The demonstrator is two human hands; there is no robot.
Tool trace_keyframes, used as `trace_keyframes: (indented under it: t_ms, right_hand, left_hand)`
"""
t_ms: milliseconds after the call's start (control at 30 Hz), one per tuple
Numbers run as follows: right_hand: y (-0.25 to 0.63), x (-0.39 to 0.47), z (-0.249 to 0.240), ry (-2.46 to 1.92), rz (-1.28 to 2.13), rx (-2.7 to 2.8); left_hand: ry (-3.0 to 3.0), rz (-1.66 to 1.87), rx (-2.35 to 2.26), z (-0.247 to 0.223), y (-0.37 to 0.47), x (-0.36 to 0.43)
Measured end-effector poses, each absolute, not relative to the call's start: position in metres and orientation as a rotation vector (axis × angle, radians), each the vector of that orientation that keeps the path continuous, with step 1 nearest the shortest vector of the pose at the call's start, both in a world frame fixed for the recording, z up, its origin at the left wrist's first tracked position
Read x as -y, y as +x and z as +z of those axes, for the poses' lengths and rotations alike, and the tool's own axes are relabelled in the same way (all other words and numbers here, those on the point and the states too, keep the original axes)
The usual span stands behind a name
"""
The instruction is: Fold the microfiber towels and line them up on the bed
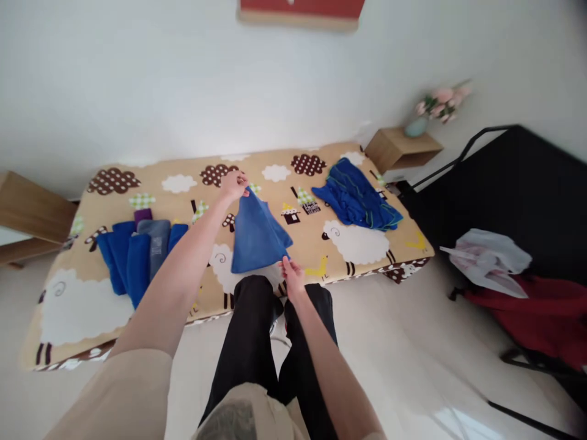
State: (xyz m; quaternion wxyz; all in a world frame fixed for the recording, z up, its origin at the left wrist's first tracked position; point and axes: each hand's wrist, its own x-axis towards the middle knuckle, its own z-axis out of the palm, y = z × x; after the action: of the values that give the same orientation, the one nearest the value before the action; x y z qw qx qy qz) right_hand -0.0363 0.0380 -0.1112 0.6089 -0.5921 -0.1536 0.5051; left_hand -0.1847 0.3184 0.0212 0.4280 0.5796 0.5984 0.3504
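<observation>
A blue piece of cloth [257,235], perhaps a towel or garment, is spread over the patterned bed cover [270,195] in front of my knees. Its far corner is pinched in the fingers of my left hand [235,185], a little above the bed. My right hand [292,274] grips the near right corner by the bed's front edge. Between the two hands the cloth slants, with a fold along its right side.
Several rolled or folded blue, grey and purple cloths [137,253] lie at the bed's left. A crumpled blue garment [358,195] lies on the right. Wooden nightstands [398,150] flank the bed. A black-framed chair holds a plastic bag [493,260] and red fabric [536,311].
</observation>
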Motion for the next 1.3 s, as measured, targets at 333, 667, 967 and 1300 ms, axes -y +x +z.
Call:
trace_keyframes:
  t_ms: [333,667,967,1300]
  right_hand:
    - [0.061,-0.074,0.110,-1.256,0.533,0.840]
    - [0.087,-0.047,0.232,-1.051,0.300,1.007]
    - [0.110,-0.013,0.251,-1.049,0.363,0.976]
    - [0.120,0.012,0.241,-1.200,0.642,0.930]
  left_hand:
    - [1.434,1.288,-1.044,0.220,-0.238,-0.211]
    - [1.590,1.430,-1.207,0.290,-0.254,-0.146]
    - [1.432,1.291,-1.222,0.292,-0.242,-0.137]
    - [1.369,1.128,-1.158,0.276,-0.245,-0.121]
